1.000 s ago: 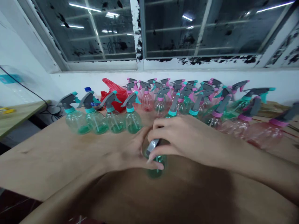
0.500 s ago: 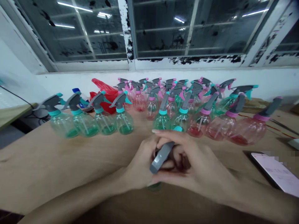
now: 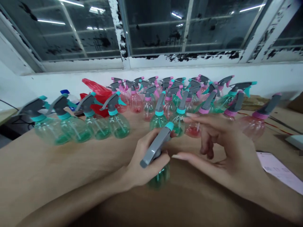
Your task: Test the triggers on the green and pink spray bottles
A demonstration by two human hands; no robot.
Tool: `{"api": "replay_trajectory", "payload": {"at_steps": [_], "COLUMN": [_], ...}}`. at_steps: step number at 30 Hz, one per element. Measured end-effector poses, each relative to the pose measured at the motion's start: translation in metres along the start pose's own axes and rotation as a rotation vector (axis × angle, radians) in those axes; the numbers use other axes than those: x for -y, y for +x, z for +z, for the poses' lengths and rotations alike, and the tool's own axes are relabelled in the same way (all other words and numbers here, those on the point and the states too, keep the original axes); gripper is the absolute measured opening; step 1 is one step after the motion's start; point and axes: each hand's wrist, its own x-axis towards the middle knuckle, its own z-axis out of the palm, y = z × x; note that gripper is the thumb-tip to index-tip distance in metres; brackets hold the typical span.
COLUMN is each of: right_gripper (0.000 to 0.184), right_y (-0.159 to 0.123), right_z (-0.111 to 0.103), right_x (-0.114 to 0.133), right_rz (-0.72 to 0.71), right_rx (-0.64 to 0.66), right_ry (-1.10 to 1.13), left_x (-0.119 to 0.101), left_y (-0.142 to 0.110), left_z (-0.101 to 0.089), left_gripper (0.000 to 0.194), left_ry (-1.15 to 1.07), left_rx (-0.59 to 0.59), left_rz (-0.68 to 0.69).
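My left hand [image 3: 144,160] is wrapped round the neck of a green spray bottle [image 3: 159,178] just in front of me. The bottle's grey trigger head [image 3: 155,146] slants up to the right and ends in a turquoise nozzle tip. Its collar is hidden by my fingers. To the right, my right hand [image 3: 220,148] hangs apart from the bottle, thumb and fingers spread with nothing between them. Behind it stands a pink spray bottle [image 3: 193,130], partly covered by the fingers. Two green spray bottles, one of them the nearer green bottle [image 3: 158,121], stand just beyond my left hand.
A row of green spray bottles [image 3: 98,127] stands at the left. Many more pink and green bottles crowd the back near the wall, beside a red plastic bag [image 3: 94,90]. A phone [image 3: 279,170] lies at the right, partly behind my right arm.
My right hand has let go of the spray bottle's head and moved right, its fingers opening. My left hand still holds the bottle. The view has shifted slightly right.
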Motion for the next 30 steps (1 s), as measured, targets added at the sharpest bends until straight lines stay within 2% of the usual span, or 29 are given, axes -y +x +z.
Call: {"api": "replay_trajectory", "payload": {"at_steps": [7,11,13,17,22,26,30], "right_gripper": [0.052,0.049,0.044,0.036,0.044,0.057,0.058], "right_y": [-0.063,-0.091,-0.096,-0.091,-0.08,-0.077,-0.078], "right_z": [-0.021,-0.022,-0.013,0.017,0.053,0.064,0.064], "right_x": [-0.061,-0.076,-0.077,-0.076,-0.08,-0.086,-0.092], "right_rz": [0.319,0.402,0.399,0.284,0.172,0.142,0.122], "right_rx": [0.091,0.116,0.168,0.292,0.381,0.414,0.438], "right_ry": [-0.302,-0.361,-0.325,-0.214,-0.148,-0.185,-0.199], "left_x": [0.004,0.007,0.006,0.008,0.016,0.022,0.025], "left_y": [0.006,0.013,0.016,0.02,0.022,0.025,0.027], "left_z": [0.002,0.006,0.007,0.005,-0.005,-0.01,-0.01], "left_gripper": [0.034,0.031,0.032,0.039,0.041,0.038,0.039], "left_ry": [0.005,0.04,0.047,0.021,-0.021,-0.047,-0.113], "left_rx": [-0.036,-0.054,-0.044,-0.006,0.009,-0.007,-0.007], "left_rz": [-0.028,-0.032,-0.035,-0.063,-0.063,-0.025,-0.029]}}
